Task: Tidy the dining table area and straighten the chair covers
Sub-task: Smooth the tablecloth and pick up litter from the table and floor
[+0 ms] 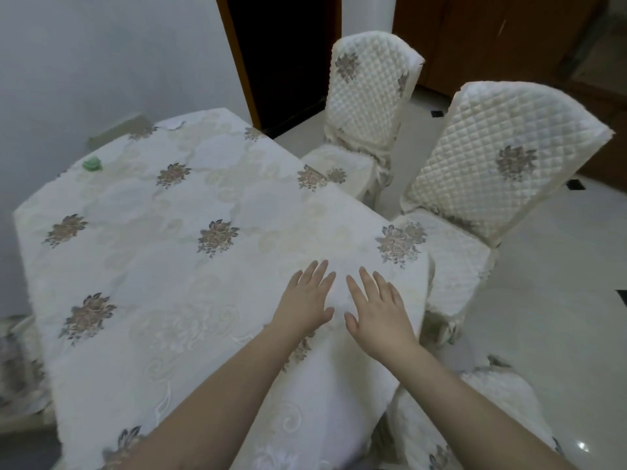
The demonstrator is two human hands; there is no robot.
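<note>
Both hands, left hand (307, 300) and right hand (376, 312), flat on tablecloth (190, 252) (fingers straight).

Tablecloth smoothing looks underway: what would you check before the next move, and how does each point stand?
1. Both hands free: left hand and right hand lie flat, holding nothing: ok.
2. Tablecloth flat on top: ok.
3. Stray item: small green object at the far edge: not ok.
4. Near chair cover straight: cannot tell.
5. Far chair cover ties hang loose: not ok.

Clothed table (190, 252), green object (92, 163)
</note>
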